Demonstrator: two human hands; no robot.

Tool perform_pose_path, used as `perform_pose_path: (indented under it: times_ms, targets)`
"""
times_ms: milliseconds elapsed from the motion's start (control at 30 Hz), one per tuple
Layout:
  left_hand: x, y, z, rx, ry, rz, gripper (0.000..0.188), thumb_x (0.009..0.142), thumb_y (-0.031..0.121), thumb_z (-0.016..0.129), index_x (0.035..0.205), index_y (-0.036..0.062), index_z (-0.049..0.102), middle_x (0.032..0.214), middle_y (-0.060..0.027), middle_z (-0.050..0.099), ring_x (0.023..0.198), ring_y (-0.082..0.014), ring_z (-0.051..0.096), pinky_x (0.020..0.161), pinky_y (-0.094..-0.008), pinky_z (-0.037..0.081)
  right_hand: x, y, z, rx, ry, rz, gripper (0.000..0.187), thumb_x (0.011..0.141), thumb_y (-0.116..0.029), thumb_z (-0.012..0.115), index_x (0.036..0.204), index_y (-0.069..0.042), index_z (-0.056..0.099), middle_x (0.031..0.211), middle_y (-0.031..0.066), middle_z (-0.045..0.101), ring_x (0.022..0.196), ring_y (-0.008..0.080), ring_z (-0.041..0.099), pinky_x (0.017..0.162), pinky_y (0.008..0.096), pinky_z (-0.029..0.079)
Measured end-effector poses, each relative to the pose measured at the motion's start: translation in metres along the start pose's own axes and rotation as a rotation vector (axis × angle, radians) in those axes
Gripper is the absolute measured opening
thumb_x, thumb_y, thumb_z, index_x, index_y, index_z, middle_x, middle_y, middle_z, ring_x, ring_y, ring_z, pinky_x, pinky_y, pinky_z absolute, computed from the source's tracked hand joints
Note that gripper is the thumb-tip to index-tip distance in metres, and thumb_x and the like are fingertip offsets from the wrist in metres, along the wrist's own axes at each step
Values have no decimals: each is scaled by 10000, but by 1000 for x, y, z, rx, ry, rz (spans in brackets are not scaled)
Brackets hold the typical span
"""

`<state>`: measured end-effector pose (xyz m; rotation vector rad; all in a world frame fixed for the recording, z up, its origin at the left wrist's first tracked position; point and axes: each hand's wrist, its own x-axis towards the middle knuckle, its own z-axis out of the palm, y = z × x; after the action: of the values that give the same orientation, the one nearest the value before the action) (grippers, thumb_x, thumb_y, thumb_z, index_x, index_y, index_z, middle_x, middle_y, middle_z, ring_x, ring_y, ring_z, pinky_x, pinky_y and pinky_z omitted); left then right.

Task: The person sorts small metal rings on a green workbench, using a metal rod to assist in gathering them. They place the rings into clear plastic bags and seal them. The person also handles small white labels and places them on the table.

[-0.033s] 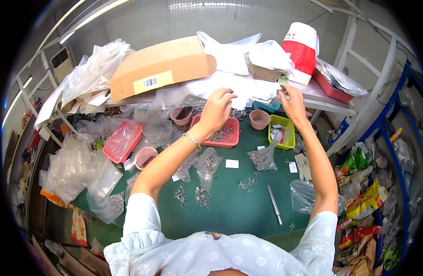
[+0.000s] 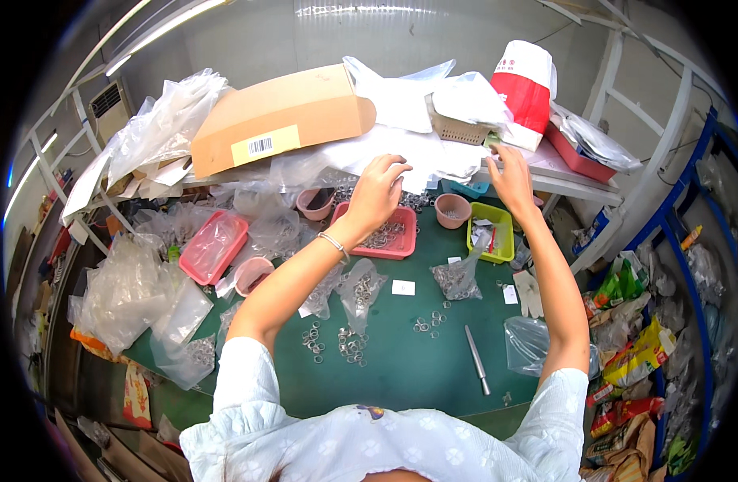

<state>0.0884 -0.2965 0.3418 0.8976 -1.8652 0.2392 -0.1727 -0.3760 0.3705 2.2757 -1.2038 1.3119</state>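
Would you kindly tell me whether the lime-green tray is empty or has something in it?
Not empty: small pale pieces, perhaps papers, show inside the lime-green tray.

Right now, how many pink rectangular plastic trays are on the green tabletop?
2: the left tray among clear plastic bags, and the middle tray, partly behind the left forearm. Others may be hidden.

Right of the two hands [image 2: 510, 178]: slightly higher | head view: slightly shifted
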Motion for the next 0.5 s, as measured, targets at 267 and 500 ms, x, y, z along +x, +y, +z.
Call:
perform_pose_path:
  times_ms: [267,500]
  targets:
    - [99,-33,53,-21,190,-193,330,787,123,614,1084,-14,570,967,-199,616,899,-329,592,798,-385,464,74,9,22,-186,140,-224,535,760,-215,653,1224,-25,466,1201,146,499,1126,304,448,907,416,383]
    - [151,-27,76,158,83,-482,212,790,166,600,877,-16,666,875,-203,633,819,-335,612,741,-397,474,92,16,59,-145,25,-146,548,805,-307,610,1261,-50,448,1194,113,523,1114,268,465,893,415,375]
